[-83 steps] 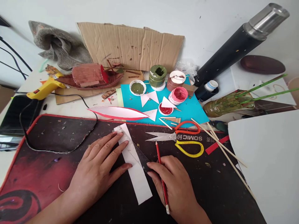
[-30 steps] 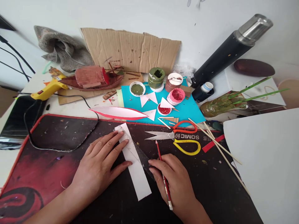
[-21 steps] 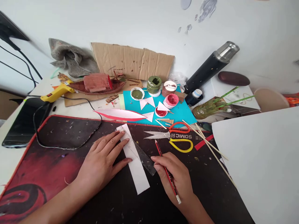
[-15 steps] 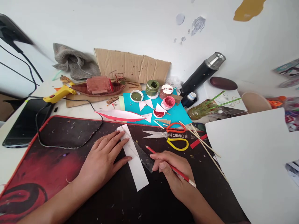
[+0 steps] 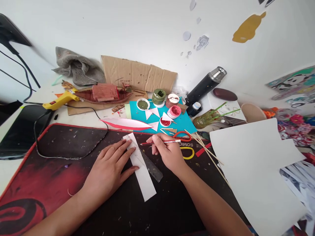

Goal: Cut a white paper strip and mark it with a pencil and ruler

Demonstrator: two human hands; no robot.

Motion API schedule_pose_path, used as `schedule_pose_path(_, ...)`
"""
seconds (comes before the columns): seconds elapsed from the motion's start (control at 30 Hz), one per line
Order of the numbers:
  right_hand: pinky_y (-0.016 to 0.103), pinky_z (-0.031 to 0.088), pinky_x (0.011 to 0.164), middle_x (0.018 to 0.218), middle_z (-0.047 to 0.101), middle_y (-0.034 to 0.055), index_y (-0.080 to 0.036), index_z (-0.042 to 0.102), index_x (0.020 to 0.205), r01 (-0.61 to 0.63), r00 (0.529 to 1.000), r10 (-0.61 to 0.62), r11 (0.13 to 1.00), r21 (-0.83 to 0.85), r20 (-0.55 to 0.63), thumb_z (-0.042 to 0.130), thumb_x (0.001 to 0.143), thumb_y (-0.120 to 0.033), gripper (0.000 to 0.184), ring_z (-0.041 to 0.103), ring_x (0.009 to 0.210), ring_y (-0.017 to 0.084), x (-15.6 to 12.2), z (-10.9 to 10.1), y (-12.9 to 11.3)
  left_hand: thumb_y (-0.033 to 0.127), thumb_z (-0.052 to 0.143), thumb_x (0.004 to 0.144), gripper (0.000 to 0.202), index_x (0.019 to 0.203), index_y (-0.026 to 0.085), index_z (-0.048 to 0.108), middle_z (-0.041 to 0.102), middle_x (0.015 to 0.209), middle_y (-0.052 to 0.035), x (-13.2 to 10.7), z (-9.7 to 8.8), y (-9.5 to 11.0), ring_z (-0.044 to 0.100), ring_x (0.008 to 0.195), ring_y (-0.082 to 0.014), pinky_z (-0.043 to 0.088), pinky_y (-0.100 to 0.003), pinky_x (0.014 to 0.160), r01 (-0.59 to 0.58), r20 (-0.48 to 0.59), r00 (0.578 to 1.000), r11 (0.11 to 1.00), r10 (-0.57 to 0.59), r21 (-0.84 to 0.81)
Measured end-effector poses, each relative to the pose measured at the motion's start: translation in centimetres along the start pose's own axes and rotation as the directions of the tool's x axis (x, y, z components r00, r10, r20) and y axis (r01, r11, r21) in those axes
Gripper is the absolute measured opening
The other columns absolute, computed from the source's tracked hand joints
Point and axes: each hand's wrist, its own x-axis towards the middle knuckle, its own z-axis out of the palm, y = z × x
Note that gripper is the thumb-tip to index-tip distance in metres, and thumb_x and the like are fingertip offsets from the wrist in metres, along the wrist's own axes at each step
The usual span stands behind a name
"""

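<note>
Under the spread fingers of my left hand (image 5: 112, 167) a white paper strip (image 5: 142, 182) lies on the dark mat, along with a clear ruler (image 5: 152, 167) set slantwise across it. The fingertips press near the strip's upper end. My right hand (image 5: 171, 152) pinches a red pencil (image 5: 147, 143), its point to the left, just above the ruler. Partly behind that hand are scissors (image 5: 188, 152) with orange and yellow handles; their blades are hidden. Beyond the strip rests a red-and-white paper boat shape (image 5: 126, 124), with white paper triangles (image 5: 152, 112) near it.
Open paint pots (image 5: 159, 97) stand on a blue sheet (image 5: 135, 113). Behind are a model boat (image 5: 104, 93), a yellow glue gun (image 5: 60, 100) and its cord, and a leaning black flask (image 5: 206, 86). Thin sticks (image 5: 209, 150) and large white paper (image 5: 248, 167) lie right.
My right hand with the pencil has moved up and left, from beside the ruler's lower end to its upper part, now covering the scissor blades. The left hand stays put. The view has shifted rightward.
</note>
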Motion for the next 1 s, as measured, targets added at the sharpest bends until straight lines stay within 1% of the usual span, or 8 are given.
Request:
schedule_pose_path(0.17,0.028,0.052,0.062,0.074,0.071,0.0006,-0.020,0.078,0.093,-0.023,1.000,0.023,0.998,0.051,0.014,0.067,0.106,-0.065,0.048,0.065,0.062,0.014,1.2,0.6,0.4,0.056,0.056,0.110,0.055,0.143,0.014,0.070,0.071,0.153,-0.0184,0.0,0.0,0.1,0.067,0.140,-0.0377,0.052,-0.050,0.111,-0.001,-0.012,1.000,1.000,0.001,-0.006)
schedule_pose_path(0.33,0.028,0.053,0.061,0.073,0.070,0.0005,-0.021,0.078,0.093,-0.051,0.999,0.050,0.995,0.084,0.013,0.068,0.105,-0.068,0.050,0.066,0.061,0.015,1.3,0.7,0.4,0.054,0.057,0.110,0.054,0.144,0.014,0.070,0.069,0.154,-0.0193,0.0,-0.1,0.1,0.067,0.140,-0.0377,0.052,-0.051,0.113,0.005,-0.010,1.000,1.000,-0.005,-0.017)
schedule_pose_path(0.6,0.030,0.054,0.065,0.071,0.069,-0.0005,-0.022,0.076,0.092,-0.005,1.000,0.005,0.998,0.055,0.013,0.065,0.109,-0.062,0.045,0.066,0.063,0.015,0.7,0.7,0.4,0.054,0.059,0.110,0.053,0.146,0.017,0.069,0.068,0.156,-0.0182,-0.1,-0.2,0.1,0.066,0.142,-0.0372,0.052,-0.051,0.114,0.021,0.010,1.000,0.999,-0.021,-0.027)
schedule_pose_path(0.83,0.030,0.053,0.065,0.071,0.070,-0.0005,-0.022,0.075,0.091,-0.011,1.000,0.011,0.999,0.038,0.004,0.065,0.108,-0.062,0.044,0.066,0.063,0.016,0.9,0.6,0.5,0.053,0.057,0.111,0.053,0.145,0.014,0.068,0.069,0.155,-0.0186,-0.1,-0.2,0.1,0.065,0.141,-0.0377,0.051,-0.051,0.114,-0.001,0.011,1.000,1.000,0.001,-0.002)
schedule_pose_path(1.0,0.028,0.054,0.064,0.072,0.070,-0.0008,-0.022,0.074,0.091,0.018,1.000,-0.018,1.000,-0.013,0.014,0.065,0.110,-0.054,0.039,0.066,0.062,0.015,1.2,0.9,0.4,0.054,0.058,0.110,0.052,0.145,0.017,0.069,0.069,0.156,-0.0175,-0.1,-0.2,0.2,0.065,0.143,-0.0372,0.052,-0.051,0.114,0.023,0.021,1.000,1.000,-0.023,-0.017)
